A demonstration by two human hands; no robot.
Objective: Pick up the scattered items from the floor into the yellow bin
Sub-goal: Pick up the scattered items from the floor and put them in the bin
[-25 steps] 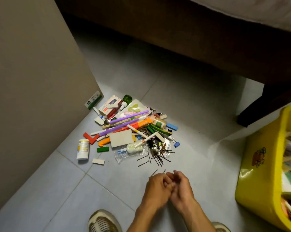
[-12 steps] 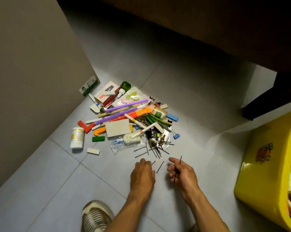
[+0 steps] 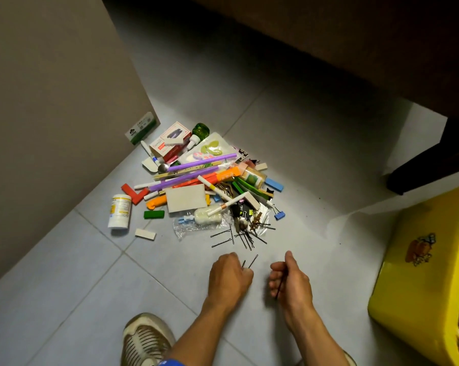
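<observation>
Black hairpins (image 3: pixel 252 261) under left hand (image 3: pixel 229 277) (grip curled on them), right hand (image 3: pixel 292 280) clamping one, yellow bin (image 3: pixel 418 286) well apart.

Left hand (image 3: pixel 229 277) pinches hairpins (image 3: pixel 252 261) off the floor (image 3: pixel 315 159); right hand (image 3: pixel 293 280) grips one; the yellow bin (image 3: pixel 418 294) stands right of the pile.

grey tiled floor (image 3: pixel 289 133): item pile (image 3: pixel 196 186), yellow bin (image 3: pixel 418 281).

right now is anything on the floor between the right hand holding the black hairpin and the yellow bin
Nothing visible. The right hand grips a thin black hairpin, and only bare grey floor tile lies between it and the yellow plastic bin to its right. The pile sits further forward, off that path.
</observation>
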